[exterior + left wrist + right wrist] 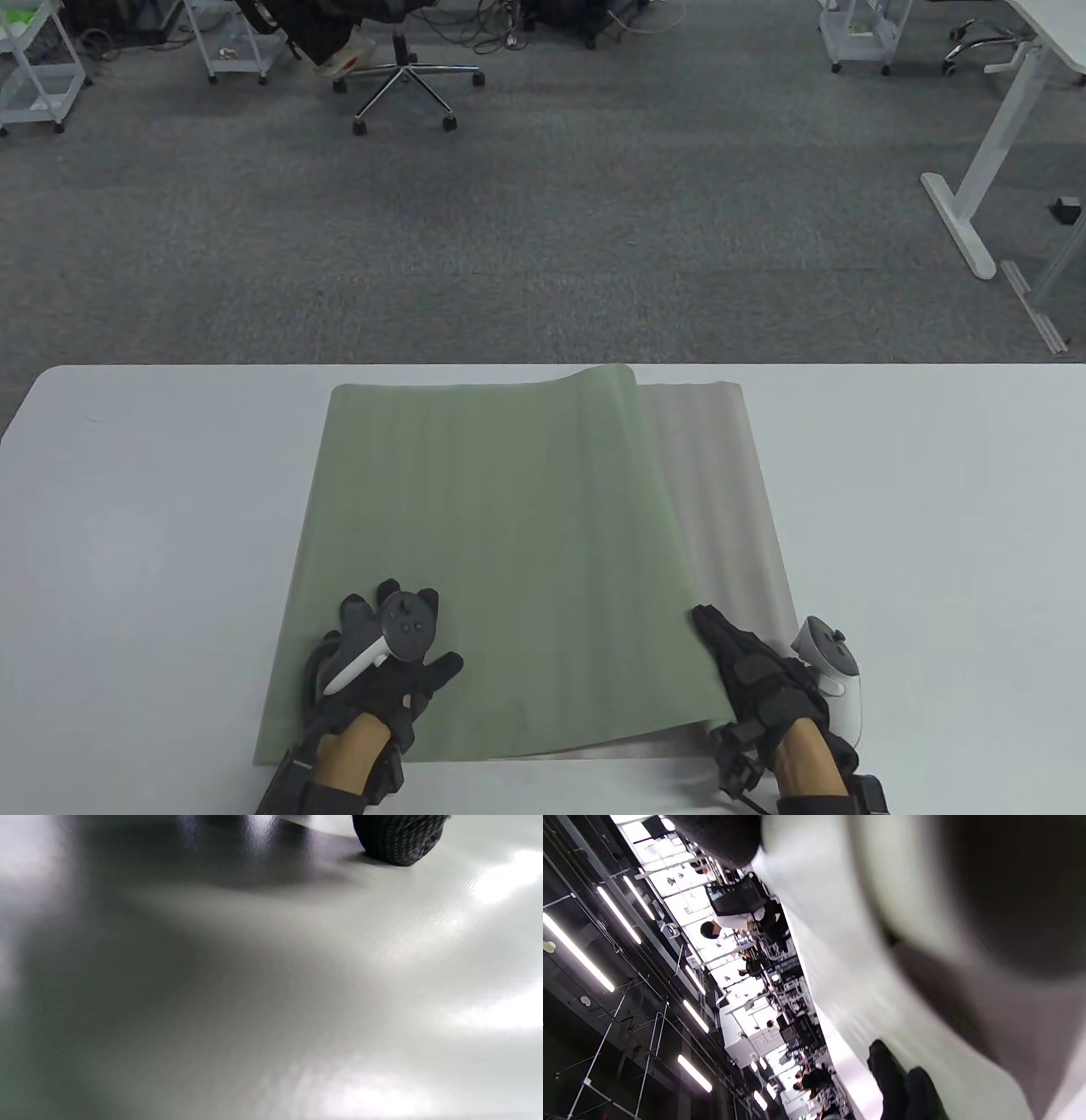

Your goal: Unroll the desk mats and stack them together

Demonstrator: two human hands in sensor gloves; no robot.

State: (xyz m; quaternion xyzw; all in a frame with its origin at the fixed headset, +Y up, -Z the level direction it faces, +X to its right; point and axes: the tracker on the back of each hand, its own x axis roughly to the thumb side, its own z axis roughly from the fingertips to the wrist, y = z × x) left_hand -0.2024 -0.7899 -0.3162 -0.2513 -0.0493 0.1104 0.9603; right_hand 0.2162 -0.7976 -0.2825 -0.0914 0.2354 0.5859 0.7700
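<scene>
- A green mat point(492, 552) lies spread across the middle of a white table point(153, 509), reaching from near the far edge almost to the near edge.
- Under it sits a grey mat point(721, 501), showing as a strip along the green mat's right side and a thin band at the near edge.
- The green mat's right edge curls upward in a long ridge, highest at the far corner, so it does not lie flat on the grey one.
- The left hand point(392, 658) presses flat on the green mat's near left part, fingers spread wide and holding nothing; its tracker point(399, 630) rides on the back of the hand.
- The left wrist view shows one gloved fingertip point(398, 840) touching the pale, glossy mat surface.
- The right hand point(755, 671) lies at the near right corner, fingers stretched forward along the curled edge of the green mat, over the grey strip; whether it pinches that edge cannot be told.
- A white tracker point(836, 675) juts out on the right hand's outer side.
- Beyond the table, grey carpet point(543, 212) runs back to an office chair point(405, 81), white carts point(34, 68) and a white desk leg point(984, 170).
</scene>
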